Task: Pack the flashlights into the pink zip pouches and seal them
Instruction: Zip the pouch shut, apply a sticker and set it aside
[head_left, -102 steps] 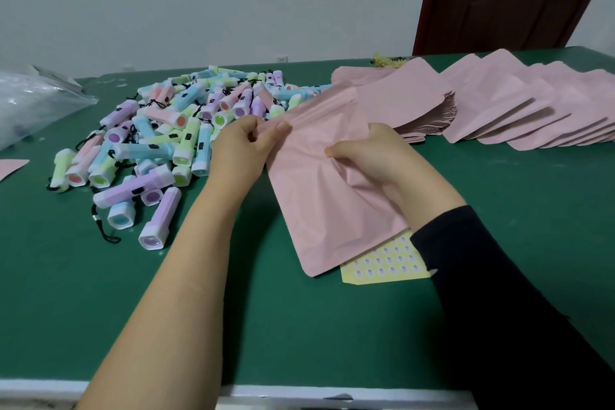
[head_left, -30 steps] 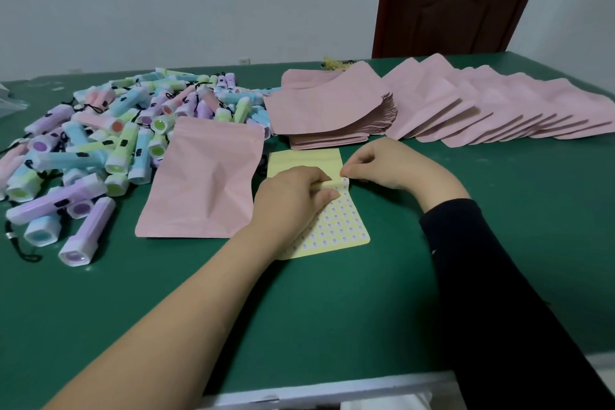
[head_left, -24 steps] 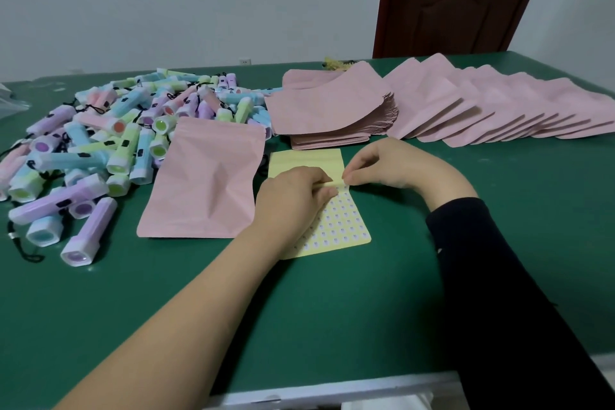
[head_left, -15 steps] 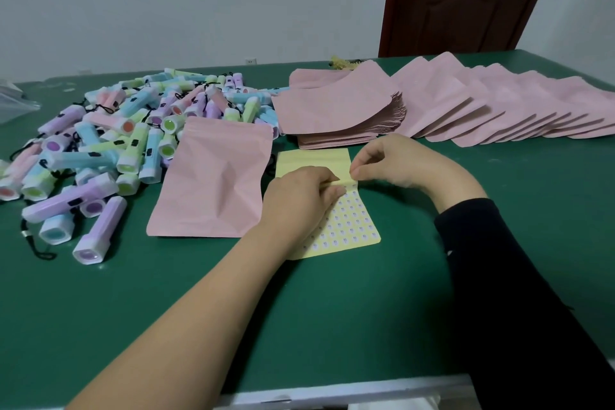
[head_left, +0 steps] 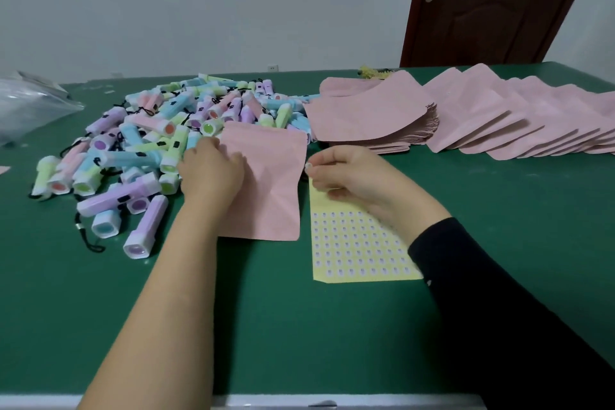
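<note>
Sticker sheet (head_left: 359, 243): flat, nearest us.
Right hand (head_left: 349, 176): pinching one tiny sticker (head_left: 307, 166); light and tacky, we judge.
Left hand (head_left: 213, 173): bent fingers on pouch (head_left: 269, 183), which lies beside the sheet; pinning or gripping, we cannot tell.
Pouch: thin, floppy; best taken by its top edge.
Flashlights (head_left: 159, 143): heaped beyond; rigid, light.

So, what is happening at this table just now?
A person is packing at a green table. The left hand rests on a flat pink zip pouch lying beside a pile of pastel plastic flashlights. The right hand pinches what looks like a small sticker, just above a yellow sticker sheet. A stack of more pink pouches lies behind. Whether the pouch is filled cannot be told.
</note>
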